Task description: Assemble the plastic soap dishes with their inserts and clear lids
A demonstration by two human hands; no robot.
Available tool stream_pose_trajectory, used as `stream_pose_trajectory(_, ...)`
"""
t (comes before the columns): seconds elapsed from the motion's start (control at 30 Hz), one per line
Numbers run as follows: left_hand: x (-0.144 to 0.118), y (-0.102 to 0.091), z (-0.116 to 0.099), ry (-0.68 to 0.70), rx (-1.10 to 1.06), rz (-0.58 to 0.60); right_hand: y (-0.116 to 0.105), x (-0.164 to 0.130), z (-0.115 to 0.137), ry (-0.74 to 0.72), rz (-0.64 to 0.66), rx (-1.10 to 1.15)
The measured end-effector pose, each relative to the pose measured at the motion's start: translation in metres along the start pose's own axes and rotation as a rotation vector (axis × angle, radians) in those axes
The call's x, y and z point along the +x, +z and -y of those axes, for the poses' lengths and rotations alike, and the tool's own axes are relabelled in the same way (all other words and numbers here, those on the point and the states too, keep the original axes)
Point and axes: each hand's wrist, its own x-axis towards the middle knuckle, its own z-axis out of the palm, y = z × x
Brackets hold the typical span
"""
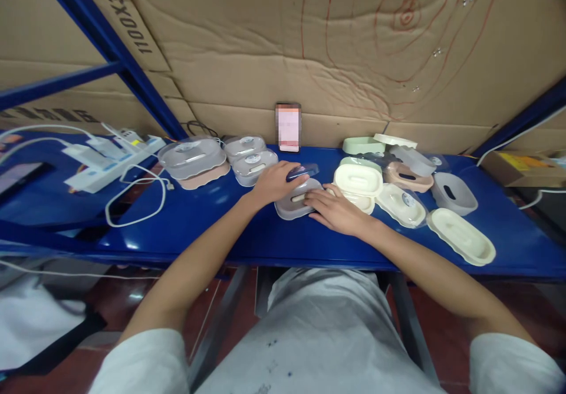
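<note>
Grey soap box (294, 205) at mid worktop (230, 229), in front of the propped phone (288, 127). Left hand (274, 183) pressing a clear lid (302, 173) onto it, fingers curled over the lid; right hand (336, 210) steadying the base, fingers flat. Lidded boxes (221, 159) stacked left — apparently finished; open trays (411, 190) right, seemingly left to do.

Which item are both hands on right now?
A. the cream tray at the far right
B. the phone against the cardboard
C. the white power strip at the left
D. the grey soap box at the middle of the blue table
D: the left hand and right hand both rest on the grey soap box, the left one over its clear lid.
</note>
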Motion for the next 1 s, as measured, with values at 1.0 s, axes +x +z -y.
stream_pose_trajectory(1.0,-0.010,-0.043,-0.037,0.490,0.048,-0.130,-0.040,0.016,-0.060,0.363,-0.256,-0.169)
